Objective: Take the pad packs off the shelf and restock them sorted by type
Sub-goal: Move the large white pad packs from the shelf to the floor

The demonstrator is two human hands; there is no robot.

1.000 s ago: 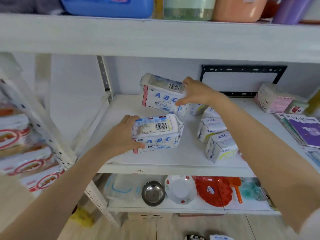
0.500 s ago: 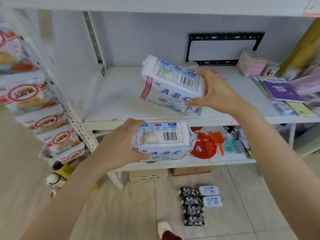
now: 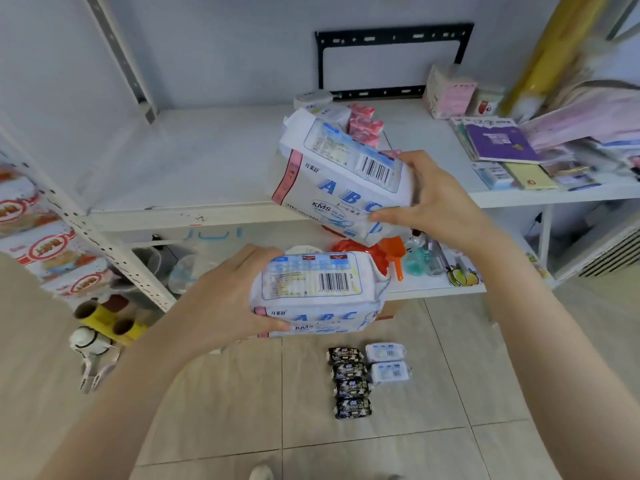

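My left hand [image 3: 225, 299] grips a white ABC pad pack [image 3: 318, 292] with blue letters, held flat in front of the lower shelf. My right hand [image 3: 429, 199] holds a second, matching ABC pad pack [image 3: 339, 174], tilted, just before the white shelf [image 3: 194, 161]. On the floor below lie several dark pad packs [image 3: 349, 382] in a column and two small white-blue pad packs [image 3: 388, 363] beside them. Pink small packs [image 3: 363, 124] and a white pack [image 3: 311, 98] remain at the back of the shelf.
Books and a purple notebook [image 3: 498, 140] lie at the shelf's right, with a pink box [image 3: 450, 93] behind. The lower shelf holds an orange scoop [image 3: 394, 258] and red items. Snack bags [image 3: 45, 251] hang at left. A yellow holder [image 3: 107, 320] stands on the tiled floor.
Both hands have drawn the two ABC packs back off the shelf toward me, and my view has tipped down, so the floor with the laid-out packs now shows.
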